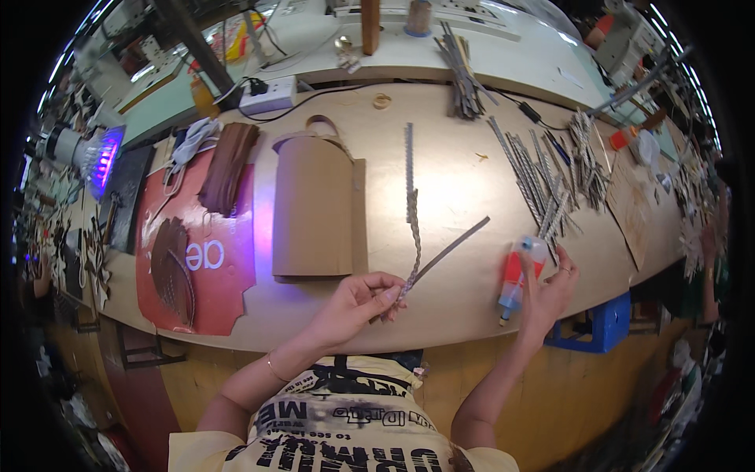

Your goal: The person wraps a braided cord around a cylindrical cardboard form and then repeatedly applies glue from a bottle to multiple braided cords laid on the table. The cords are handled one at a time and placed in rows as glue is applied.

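In our left hand (pixel 367 301) we pinch a braided strip (pixel 417 240) running forward, our right hand (pixel 549 289) spread by a red-banded squeeze bottle (pixel 513 272), white lettering (pixel 194 256) marking the red sheet (pixel 226 305) left of both.

The wearer's two bare hands (pixel 366 303), one slim grey braid (pixel 416 230) held.
One clear red-banded plastic bottle (pixel 513 272), one flat red sheet (pixel 228 291); narrow grey strips (pixel 464 82) too many to count.
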Demonstrator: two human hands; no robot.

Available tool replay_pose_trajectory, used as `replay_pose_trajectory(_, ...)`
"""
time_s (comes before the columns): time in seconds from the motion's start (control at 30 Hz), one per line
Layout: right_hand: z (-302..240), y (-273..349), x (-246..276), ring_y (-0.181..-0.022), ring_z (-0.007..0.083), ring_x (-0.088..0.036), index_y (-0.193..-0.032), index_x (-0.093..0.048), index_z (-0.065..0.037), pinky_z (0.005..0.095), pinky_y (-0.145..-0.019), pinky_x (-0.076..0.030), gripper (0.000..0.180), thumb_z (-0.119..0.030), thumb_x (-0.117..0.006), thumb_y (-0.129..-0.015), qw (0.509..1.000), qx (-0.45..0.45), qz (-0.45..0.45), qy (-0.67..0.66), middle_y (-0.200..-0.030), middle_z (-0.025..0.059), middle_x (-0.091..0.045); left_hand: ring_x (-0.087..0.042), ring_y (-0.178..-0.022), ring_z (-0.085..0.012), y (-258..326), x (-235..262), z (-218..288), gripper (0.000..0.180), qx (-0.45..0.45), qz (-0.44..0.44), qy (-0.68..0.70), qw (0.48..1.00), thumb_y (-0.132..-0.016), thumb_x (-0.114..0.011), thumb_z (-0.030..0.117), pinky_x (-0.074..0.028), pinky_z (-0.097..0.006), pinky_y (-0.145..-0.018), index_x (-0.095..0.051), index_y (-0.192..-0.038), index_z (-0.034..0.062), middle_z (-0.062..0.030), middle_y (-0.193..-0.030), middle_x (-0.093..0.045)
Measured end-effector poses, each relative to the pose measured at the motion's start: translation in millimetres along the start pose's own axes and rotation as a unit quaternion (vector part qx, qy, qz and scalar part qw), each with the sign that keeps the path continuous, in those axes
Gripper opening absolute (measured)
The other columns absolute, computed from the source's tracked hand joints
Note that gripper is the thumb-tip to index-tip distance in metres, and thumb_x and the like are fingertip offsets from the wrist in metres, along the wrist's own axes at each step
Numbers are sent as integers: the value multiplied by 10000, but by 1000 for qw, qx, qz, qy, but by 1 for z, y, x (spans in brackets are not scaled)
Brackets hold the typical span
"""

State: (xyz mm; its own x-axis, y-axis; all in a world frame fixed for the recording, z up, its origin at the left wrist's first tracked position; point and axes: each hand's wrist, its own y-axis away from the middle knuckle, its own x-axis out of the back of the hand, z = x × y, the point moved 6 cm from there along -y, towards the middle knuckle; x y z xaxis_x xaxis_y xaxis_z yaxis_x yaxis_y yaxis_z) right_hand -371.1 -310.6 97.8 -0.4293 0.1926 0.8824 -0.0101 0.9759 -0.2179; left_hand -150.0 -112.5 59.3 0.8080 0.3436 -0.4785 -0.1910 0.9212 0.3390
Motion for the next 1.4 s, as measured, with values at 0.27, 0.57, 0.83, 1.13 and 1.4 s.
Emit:
replay_pose_trajectory(0.27,-134,53,-13,-947,153,-517,-1482,-313,-74,262,-780,-470,912,-171,-824,-733,751,256,-279,-541,-1360,125,-498,-463,-671,-39,26,10,31,351,-23,-29,-1,999,-1013,-536,262,-387,-191,-628,-626,-1179,-34,-10,-856,-626)
replay_pose_trajectory(0.57,-208,62,-17,-837,143,-654,-945,-667,30,253,-720,-538,208,16,-778,-770,681,347,-367,-531,-960,101,-650,-564,-742,-76,55,63,86,281,-85,51,-211,972,-975,-601,214,-463,-259,-660,-676,-1148,5,-13,-839,-647)
replay_pose_trajectory(0.83,-129,78,0,-777,143,-657,-964,-678,22,249,-702,-511,229,-8,-776,-759,756,187,-498,-382,-836,69,-669,-595,-758,-233,45,33,98,264,-69,-159,-424,889,-955,-599,249,-463,-341,-704,-706,-1100,56,-90,-847,-658)
replay_pose_trajectory(1.13,-39,101,13,-612,171,-616,-975,-693,-9,279,-592,-485,272,-183,-787,-788,876,197,-419,-133,-699,89,-653,-649,-855,-340,-35,-26,19,221,-37,-214,-574,790,-878,-639,220,-487,-439,-754,-726,-997,56,-178,-855,-685)
replay_pose_trajectory(1.4,-39,100,-56,-529,172,-549,-902,-664,14,305,-539,-439,276,-240,-746,-833,888,69,-430,-146,-640,92,-625,-600,-1076,-318,-58,-6,9,266,-117,-19,-756,644,-829,-690,144,-422,-443,-973,-672,-1075,43,-189,-1076,-646)
